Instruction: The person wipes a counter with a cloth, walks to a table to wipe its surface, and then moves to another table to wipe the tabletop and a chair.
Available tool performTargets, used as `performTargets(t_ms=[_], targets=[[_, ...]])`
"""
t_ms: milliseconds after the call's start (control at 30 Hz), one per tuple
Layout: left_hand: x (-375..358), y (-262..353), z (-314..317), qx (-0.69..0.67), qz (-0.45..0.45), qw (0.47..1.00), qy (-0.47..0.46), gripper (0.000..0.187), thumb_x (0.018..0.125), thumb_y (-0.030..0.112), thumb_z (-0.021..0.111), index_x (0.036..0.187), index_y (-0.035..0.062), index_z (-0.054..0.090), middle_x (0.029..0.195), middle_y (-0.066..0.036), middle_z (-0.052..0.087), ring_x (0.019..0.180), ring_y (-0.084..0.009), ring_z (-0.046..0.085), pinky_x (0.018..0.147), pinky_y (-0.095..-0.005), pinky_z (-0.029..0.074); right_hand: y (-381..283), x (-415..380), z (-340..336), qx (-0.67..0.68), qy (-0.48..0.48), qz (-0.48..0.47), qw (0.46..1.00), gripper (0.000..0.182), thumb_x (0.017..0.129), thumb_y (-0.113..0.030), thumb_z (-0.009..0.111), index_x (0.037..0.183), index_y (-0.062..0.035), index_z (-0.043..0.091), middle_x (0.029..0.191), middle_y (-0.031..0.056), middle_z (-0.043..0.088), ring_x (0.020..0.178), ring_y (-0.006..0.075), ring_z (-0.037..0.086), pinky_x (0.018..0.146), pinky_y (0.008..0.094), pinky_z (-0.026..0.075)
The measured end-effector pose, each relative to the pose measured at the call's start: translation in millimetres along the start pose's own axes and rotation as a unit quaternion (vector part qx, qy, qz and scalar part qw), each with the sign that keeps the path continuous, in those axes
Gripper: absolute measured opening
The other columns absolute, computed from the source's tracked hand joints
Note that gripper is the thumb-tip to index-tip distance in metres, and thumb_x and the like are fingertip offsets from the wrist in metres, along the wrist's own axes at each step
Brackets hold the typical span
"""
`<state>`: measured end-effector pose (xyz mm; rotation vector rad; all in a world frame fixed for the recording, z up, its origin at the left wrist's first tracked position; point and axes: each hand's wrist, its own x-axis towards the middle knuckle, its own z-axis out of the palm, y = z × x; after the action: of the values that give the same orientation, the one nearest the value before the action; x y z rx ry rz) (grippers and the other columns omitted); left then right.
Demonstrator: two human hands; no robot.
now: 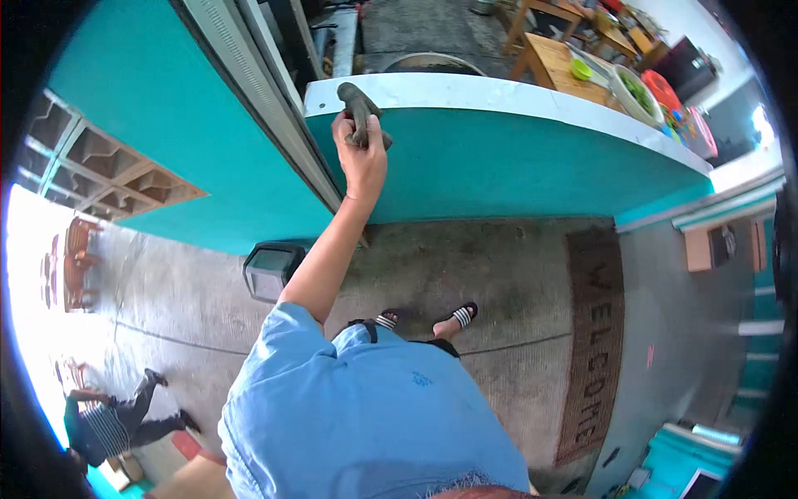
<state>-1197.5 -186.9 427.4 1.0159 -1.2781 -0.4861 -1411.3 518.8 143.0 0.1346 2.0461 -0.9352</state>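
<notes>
Fingers of the left hand [363,162] grip a bunched, dark grey-green cloth [357,108] at the near edge of a white ledge [465,90], close to its left end; the right hand is out of frame, its grip impossible to tell. Below the ledge runs a teal wall [499,162]; beyond it, a lime-green bowl [580,69] sits on a wooden table [553,60]. A dark bin [274,270] stands beneath the outstretched arm, a "WELCOME" mat [588,349] lies at right, and another person [108,428] appears at lower left.
</notes>
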Motion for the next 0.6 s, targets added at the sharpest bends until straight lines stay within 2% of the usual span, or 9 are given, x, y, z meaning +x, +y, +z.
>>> performTargets(t_ms=[67,133,200,267,333,400,467,533,600], targets=[[-11.4,7.8,8.2,0.007,-0.005,1.000,0.023,0.025,0.101,0.023,0.062,0.101,-0.0010,0.053,0.124,-0.017,0.052,0.098,-0.0237,0.059,0.087,-0.0355,0.048,-41.1,45.6,-17.4,-0.055,-0.013,-0.017,0.998,0.027,0.099,-0.023,0.058,0.105,0.0023,0.060,0.093,0.0123,0.064,0.078,0.0260,0.065,0.072,0.0399,0.054],[-27.3,20.2,20.3,-0.145,-0.134,0.978,0.069,0.028,0.101,0.023,0.063,0.116,0.0004,0.058,0.101,-0.006,0.059,0.096,-0.0154,0.054,0.089,-0.0317,0.045,-86.3,91.4,-38.4,-0.125,-0.020,-0.037,0.991,0.026,0.098,-0.024,0.059,0.101,0.0021,0.060,0.089,0.0114,0.063,0.076,0.0249,0.064,0.071,0.0392,0.053],[-38.8,24.7,31.5,-0.180,-0.195,0.958,0.104,0.026,0.101,0.024,0.063,0.114,0.0018,0.059,0.099,-0.003,0.060,0.092,-0.0121,0.055,0.083,-0.0307,0.048,-138.1,131.9,-61.3,-0.205,-0.018,-0.053,0.977,0.026,0.097,-0.025,0.060,0.097,0.0019,0.061,0.085,0.0104,0.063,0.074,0.0237,0.063,0.070,0.0385,0.052],[-45.9,37.7,45.2,-0.173,-0.170,0.961,0.130,0.023,0.101,0.023,0.063,0.111,0.0024,0.059,0.098,-0.002,0.061,0.089,-0.0118,0.055,0.080,-0.0306,0.049,-181.2,169.4,-86.3,-0.237,-0.018,-0.071,0.969,0.027,0.096,-0.025,0.061,0.092,0.0017,0.061,0.081,0.0095,0.062,0.072,0.0226,0.062,0.068,0.0379,0.051],[-44.6,46.7,64.1,-0.133,-0.114,0.973,0.148,0.024,0.099,0.021,0.066,0.108,0.0017,0.055,0.108,-0.012,0.059,0.096,-0.0189,0.057,0.084,-0.0346,0.049,-193.2,258.4,-109.1,-0.107,-0.097,-0.131,0.981,0.029,0.098,-0.025,0.059,0.093,0.0034,0.063,0.077,0.0099,0.061,0.070,0.0197,0.060,0.067,0.0350,0.049],[-36.1,61.1,81.4,0.181,0.120,0.966,0.138,0.023,0.097,0.018,0.068,0.104,0.0013,0.053,0.120,-0.020,0.055,0.104,-0.0322,0.056,0.091,-0.0413,0.046,-258.3,283.0,-112.4,-0.135,-0.101,-0.183,0.969,0.031,0.099,-0.025,0.058,0.100,0.0052,0.065,0.078,0.0104,0.063,0.070,0.0188,0.060,0.068,0.0343,0.050],[-27.6,81.1,113.3,0.247,0.160,0.952,0.090,0.023,0.094,0.015,0.069,0.101,0.0003,0.052,0.130,-0.025,0.049,0.116,-0.0439,0.050,0.099,-0.0488,0.042,-315.4,307.6,-112.2,-0.229,-0.054,-0.238,0.942,0.033,0.100,-0.027,0.057,0.104,0.0046,0.067,0.079,0.0094,0.064,0.070,0.0177,0.061,0.068,0.0337,0.050],[-18.5,75.7,154.5,0.298,0.222,0.925,0.084,0.022,0.093,0.016,0.069,0.099,-0.0002,0.055,0.131,-0.026,0.051,0.124,-0.0466,0.049,0.102,-0.0523,0.041,-379.7,289.2,-103.2,-0.194,-0.057,-0.304,0.931,0.028,0.100,-0.022,0.058,0.110,0.0016,0.068,0.086,0.0084,0.067,0.074,0.0162,0.064,0.070,0.0329,0.053],[-9.4,42.6,195.7,0.403,0.256,0.879,-0.011,0.026,0.094,0.022,0.067,0.100,-0.0010,0.057,0.131,-0.027,0.054,0.130,-0.0472,0.047,0.107,-0.0552,0.040,-401.4,305.2,-88.7,-0.009,-0.144,-0.288,0.947,0.025,0.102,-0.019,0.060,0.116,-0.0003,0.065,0.093,0.0068,0.068,0.081,0.0136,0.066,0.070,0.0287,0.055]])
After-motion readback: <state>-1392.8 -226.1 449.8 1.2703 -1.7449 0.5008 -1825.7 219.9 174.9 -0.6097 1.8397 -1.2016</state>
